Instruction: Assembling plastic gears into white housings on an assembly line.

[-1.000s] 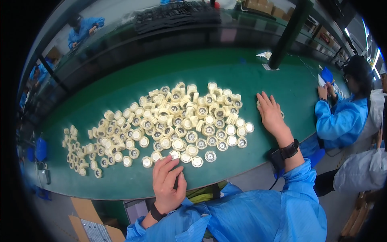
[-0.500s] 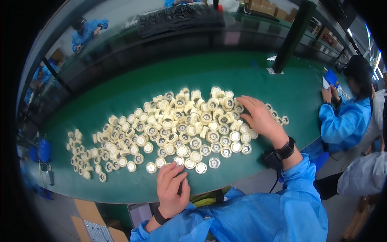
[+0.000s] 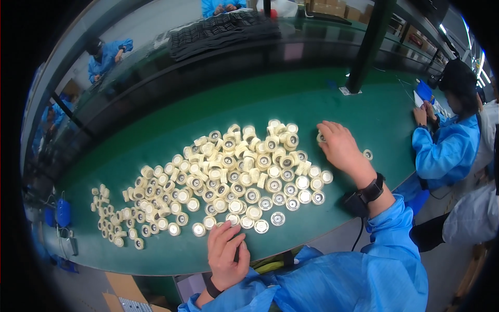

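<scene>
At the bench [image 3: 161,255], left hand [image 3: 224,257] loosely open by gears [image 3: 245,179], right hand [image 3: 341,147] arched over one, grip unclear

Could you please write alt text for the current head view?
Cream gears lie piled on a green table, the person's left hand at their near edge and right hand touching a separate gear; farther right is a co-worker in blue.

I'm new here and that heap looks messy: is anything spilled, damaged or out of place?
Nothing looks clearly damaged. The cream gears lie in a loose heap, some flat, some on edge. One stray gear sits apart, right of the right hand, so it looks slightly out of place.
</scene>
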A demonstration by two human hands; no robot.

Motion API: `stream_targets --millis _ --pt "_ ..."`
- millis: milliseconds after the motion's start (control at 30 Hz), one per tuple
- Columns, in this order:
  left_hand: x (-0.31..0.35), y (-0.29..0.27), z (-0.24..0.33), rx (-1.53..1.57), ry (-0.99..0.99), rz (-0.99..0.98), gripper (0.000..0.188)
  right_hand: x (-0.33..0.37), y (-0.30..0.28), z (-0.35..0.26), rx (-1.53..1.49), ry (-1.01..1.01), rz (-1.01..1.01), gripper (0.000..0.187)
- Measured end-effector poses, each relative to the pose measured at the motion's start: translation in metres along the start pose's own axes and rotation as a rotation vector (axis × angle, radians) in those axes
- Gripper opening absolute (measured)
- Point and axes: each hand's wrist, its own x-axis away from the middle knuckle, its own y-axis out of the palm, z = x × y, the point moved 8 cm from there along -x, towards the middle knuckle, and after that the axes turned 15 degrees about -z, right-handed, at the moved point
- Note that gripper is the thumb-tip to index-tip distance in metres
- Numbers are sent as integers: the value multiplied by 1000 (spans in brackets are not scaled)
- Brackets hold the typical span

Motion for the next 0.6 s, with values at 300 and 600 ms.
stream_targets --millis 300,600 --pt "1 1 -1 -27 16 -13 18 -49 -20 -33 -282 -343 -170 55" --pt "1 -1 -3 4 -8 -7 16 -68 4 -44 -502 -434 -206 39"
